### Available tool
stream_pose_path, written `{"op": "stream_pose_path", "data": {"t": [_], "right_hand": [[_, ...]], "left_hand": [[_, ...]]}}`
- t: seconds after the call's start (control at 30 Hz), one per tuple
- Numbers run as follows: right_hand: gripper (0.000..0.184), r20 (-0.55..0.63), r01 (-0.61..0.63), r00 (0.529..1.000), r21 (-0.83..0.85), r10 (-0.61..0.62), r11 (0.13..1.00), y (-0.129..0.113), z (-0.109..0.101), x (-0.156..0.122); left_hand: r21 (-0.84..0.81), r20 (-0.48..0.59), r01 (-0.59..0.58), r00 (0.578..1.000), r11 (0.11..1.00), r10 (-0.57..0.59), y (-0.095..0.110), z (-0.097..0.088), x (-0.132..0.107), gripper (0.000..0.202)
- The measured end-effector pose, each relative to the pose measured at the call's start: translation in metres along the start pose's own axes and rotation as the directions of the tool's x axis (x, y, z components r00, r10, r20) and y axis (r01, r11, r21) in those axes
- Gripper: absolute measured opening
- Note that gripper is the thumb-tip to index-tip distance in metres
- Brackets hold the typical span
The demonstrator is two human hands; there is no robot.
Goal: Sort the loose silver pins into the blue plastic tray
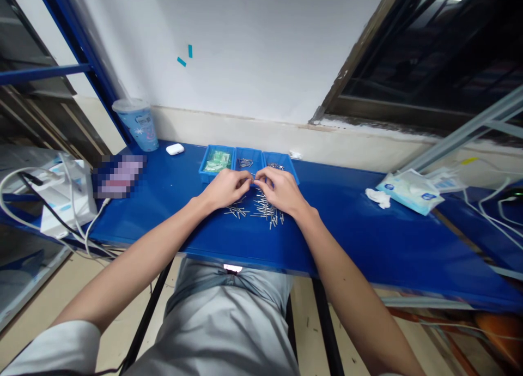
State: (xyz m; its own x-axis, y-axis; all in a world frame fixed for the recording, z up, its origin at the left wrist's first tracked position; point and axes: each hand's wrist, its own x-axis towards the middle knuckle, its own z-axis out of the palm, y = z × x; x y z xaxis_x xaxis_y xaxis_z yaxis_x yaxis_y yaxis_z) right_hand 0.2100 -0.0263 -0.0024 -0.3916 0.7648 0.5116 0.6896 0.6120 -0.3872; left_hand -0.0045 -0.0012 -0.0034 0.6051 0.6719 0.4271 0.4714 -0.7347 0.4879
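Note:
My left hand [230,187] and my right hand [280,188] meet fingertip to fingertip above the blue table [343,223], both closed in a pinch. Between them shows a thin silver metal pin [253,180], small and partly hidden by the fingers. Below the right hand lies a pile of silver pins like blind rivets [267,210]. A smaller, looser group of pins [238,210] is spread under the left hand. Just beyond the hands stand three blue bins: the left bin [206,175] with green-and-clear packets, the middle bin [248,152] and right bin [293,171] with metal pins.
A blue cup [141,126] and a white earbud case [175,149] stand at the back left. Farther left are a blurred-out flat object [120,177] and a white power strip with cables [67,196]. A tissue pack [411,190] and crumpled tissue [378,198] lie right.

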Motion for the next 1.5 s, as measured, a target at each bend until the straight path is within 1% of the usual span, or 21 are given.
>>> {"op": "stream_pose_path", "data": {"t": [0.17,0.27,0.4,0.53,0.67,0.73,0.8,0.9,0.97,1.07,1.13,1.23,1.33,1.43,1.5], "right_hand": [[0.026,0.004,-0.01,1.0,-0.012,0.01,1.0,-0.0005,0.0001,0.0012],[0.016,0.022,-0.036,0.999,0.011,0.036,0.999,-0.0009,-0.0008,0.001],[0.01,0.027,-0.033,0.999,0.007,0.033,0.999,-0.0003,-0.0009,0.0006],[0.018,0.033,-0.017,0.999,-0.011,0.018,1.0,-0.0005,-0.0009,0.0004],[0.012,0.041,-0.023,0.999,-0.005,0.023,1.0,-0.0008,-0.0011,0.0004],[0.015,0.039,-0.008,0.999,-0.008,0.008,1.0,-0.0005,-0.0008,0.0004],[0.02,0.044,-0.021,0.999,-0.015,0.021,1.0,-0.0005,-0.0007,0.0004],[0.013,0.065,-0.064,0.996,0.006,0.064,0.998,-0.0011,-0.001,0.0002],[0.014,0.072,-0.06,0.996,0.011,0.059,0.998,-0.0017,-0.0012,0.0003],[0.02,0.072,-0.06,0.996,-0.017,0.062,0.998,-0.0023,-0.0014,0.0007],[0.017,0.075,-0.073,0.994,-0.012,0.074,0.997,-0.0025,-0.0016,0.0008],[0.016,0.082,-0.061,0.995,-0.022,0.062,0.998,-0.003,-0.0018,0.001],[0.022,0.104,-0.078,0.991,-0.066,0.085,0.995,-0.0039,-0.0023,0.001],[0.019,0.129,-0.081,0.988,-0.065,0.089,0.995,-0.0049,-0.003,0.0011],[0.02,0.131,-0.067,0.988,-0.097,0.08,0.993,-0.0054,-0.0037,0.0012]], "left_hand": [[-0.007,0.007,0.007,1.0,1.0,-0.007,-0.0003,0.0003,-0.0004,0.03],[-0.013,0.0,0.011,1.0,1.0,-0.011,-0.0005,0.0005,-0.0005,0.031],[-0.012,-0.003,0.001,1.0,1.0,-0.001,-0.0007,0.0006,-0.0004,0.032],[-0.014,-0.001,-0.002,1.0,1.0,0.002,-0.0008,0.0006,-0.0003,0.032],[-0.014,-0.009,-0.008,1.0,1.0,0.008,-0.0017,0.0013,-0.0004,0.031],[-0.015,-0.007,-0.008,1.0,1.0,0.008,-0.0022,0.0018,-0.0004,0.03],[-0.012,-0.005,-0.003,1.0,1.0,0.003,-0.0025,0.0021,-0.0004,0.03],[-0.007,-0.001,0.005,1.0,1.0,-0.005,-0.0024,0.002,-0.0002,0.031],[-0.002,0.005,0.002,1.0,1.0,-0.002,-0.0021,0.0016,-0.0001,0.031],[0.001,0.008,-0.004,1.0,1.0,0.004,-0.0016,0.0009,-0.0002,0.031],[-0.002,0.007,-0.002,1.0,1.0,0.002,-0.0013,0.0005,-0.0004,0.032],[0.001,0.009,-0.004,1.0,1.0,0.004,-0.0008,0.0004,-0.0006,0.032],[-0.001,0.013,-0.007,1.0,1.0,0.007,-0.0008,0.0007,-0.0005,0.031],[0.0,0.007,-0.024,1.0,1.0,0.024,-0.0013,0.0013,-0.0003,0.032],[-0.002,0.002,-0.037,0.999,0.999,0.037,-0.0016,0.0015,-0.0001,0.033]]}}
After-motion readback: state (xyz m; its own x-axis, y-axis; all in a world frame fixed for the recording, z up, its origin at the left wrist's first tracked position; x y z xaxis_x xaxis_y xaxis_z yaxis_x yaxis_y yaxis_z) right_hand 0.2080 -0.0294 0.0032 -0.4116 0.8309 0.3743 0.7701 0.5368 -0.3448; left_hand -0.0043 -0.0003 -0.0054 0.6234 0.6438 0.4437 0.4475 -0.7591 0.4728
